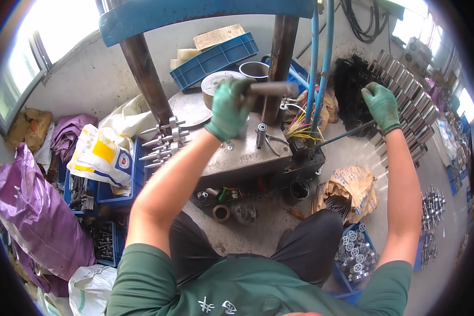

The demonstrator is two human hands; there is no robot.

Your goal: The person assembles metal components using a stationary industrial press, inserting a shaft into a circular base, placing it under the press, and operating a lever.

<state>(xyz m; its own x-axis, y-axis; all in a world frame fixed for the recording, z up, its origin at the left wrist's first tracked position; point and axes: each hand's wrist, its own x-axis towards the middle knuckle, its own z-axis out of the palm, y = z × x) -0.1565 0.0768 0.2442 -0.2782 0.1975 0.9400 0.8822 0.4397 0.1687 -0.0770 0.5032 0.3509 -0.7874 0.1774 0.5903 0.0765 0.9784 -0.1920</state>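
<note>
My left hand, in a green glove, is closed around one end of a blurred, brownish cylindrical bar. It holds the bar roughly level above the press's metal table. Below the bar, a small metal sleeve stands upright on the table, beside dark curved handles like those of pliers. Out to the right, my right hand, also gloved in green, has its fingers curled closed. A long thin lever reaches the heel of that glove; whether the fingers hold it is hidden.
Several stepped metal shafts sit at the table's left. The press columns rise behind under a blue crossbeam. Stacked shiny cylinders stand at right. A crate of toothed metal rings and a torn paper sack flank my right knee.
</note>
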